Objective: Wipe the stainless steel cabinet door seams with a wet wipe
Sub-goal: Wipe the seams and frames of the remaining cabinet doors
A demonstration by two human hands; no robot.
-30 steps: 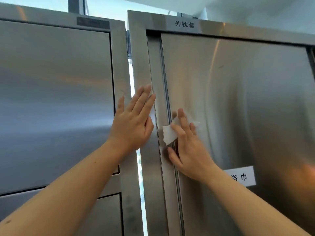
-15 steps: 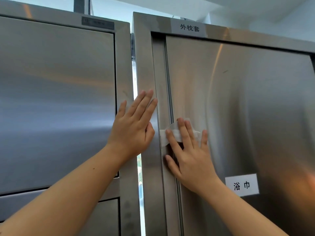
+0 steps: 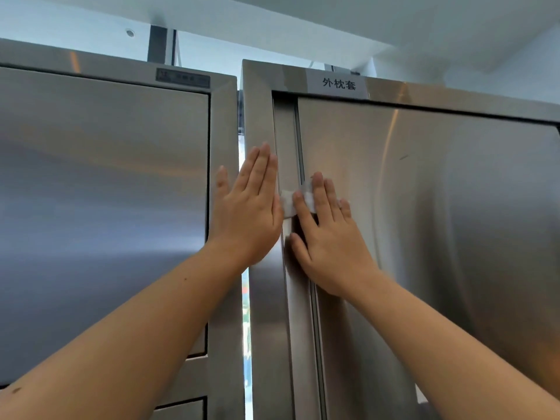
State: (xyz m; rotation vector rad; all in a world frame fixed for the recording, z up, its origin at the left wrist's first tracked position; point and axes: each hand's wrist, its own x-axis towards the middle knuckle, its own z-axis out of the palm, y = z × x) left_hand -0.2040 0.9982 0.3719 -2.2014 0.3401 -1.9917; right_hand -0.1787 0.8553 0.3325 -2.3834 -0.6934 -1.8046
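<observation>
the right hand [image 3: 330, 237] presses a folded wet wipe [image 3: 288, 203] flat against the vertical seam [image 3: 300, 153] where the right cabinet's door [image 3: 424, 222] meets its frame [image 3: 260, 298]; its grip is an open palm, fingers spread over the wipe and pinning it to the steel rather than pinching it. the wipe lies across the seam about midway up the visible door, its left end showing just beside the left hand [image 3: 248, 213]. that hand lies flat, fingers together and empty, bridging the gap between the left cabinet [image 3: 106, 207] and the right frame, apparently as a brace. to do this stroke well, i would judge it best to let the index and middle fingertips push the wipe into the groove itself, since a flat palm tends to ride over the recess and clean only the faces either side. a steady run along the seam toward the top corner under the label [image 3: 338, 84], with even pressure, should avoid streaks on the brushed steel. refolding to a clean face when the wipe greys seems wise.
</observation>
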